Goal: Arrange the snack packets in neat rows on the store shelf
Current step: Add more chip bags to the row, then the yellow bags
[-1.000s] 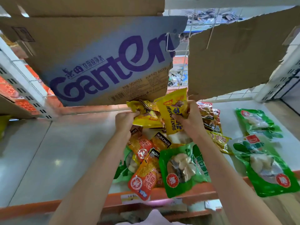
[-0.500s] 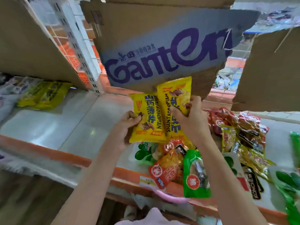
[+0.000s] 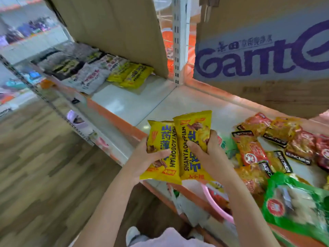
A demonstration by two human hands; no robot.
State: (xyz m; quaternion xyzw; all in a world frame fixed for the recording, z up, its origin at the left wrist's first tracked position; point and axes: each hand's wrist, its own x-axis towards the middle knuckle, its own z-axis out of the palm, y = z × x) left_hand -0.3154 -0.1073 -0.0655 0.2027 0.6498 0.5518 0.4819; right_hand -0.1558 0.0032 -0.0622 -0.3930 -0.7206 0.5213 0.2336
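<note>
Left hand (image 3: 151, 158): curled round the lower part of the left yellow packet (image 3: 161, 154), thumb across its front, fingers behind it.
Right hand (image 3: 207, 154): grips the right yellow packet (image 3: 191, 145), thumb on the front, fingers wrapped round its right edge.
Two held packets: upright, side by side, the right one overlapping the left along their shared edge; both lifted above the orange front lip of the shelf (image 3: 160, 106), touching nothing but the hands.
Print on held packets: blue lettering running lengthwise, "SHANYAOBOPIAN" readable on the right one.
Loose pile (image 3: 270, 148): orange, red and yellow snack packets lying flat and overlapping on the shelf, just right of the right hand, in no order.
Green packet (image 3: 299, 205): large, flat at the shelf's front edge, nearest the camera on the right.
Matching yellow packets (image 3: 131, 74): lying flat, side by side, far back on the left section of the shelf, well apart from the hands.
White packets (image 3: 92, 75): flat, just left of those yellow ones; print too blurred to read.
Cardboard box (image 3: 263, 56): above the right section, purple lettering on a pale blue panel.
Plain cardboard sheet (image 3: 121, 29): hanging above the left section.
Slotted upright (image 3: 178, 41): white, between the two cardboard pieces.
Pink basin (image 3: 215, 202): rim visible below the shelf front, under the right forearm.
</note>
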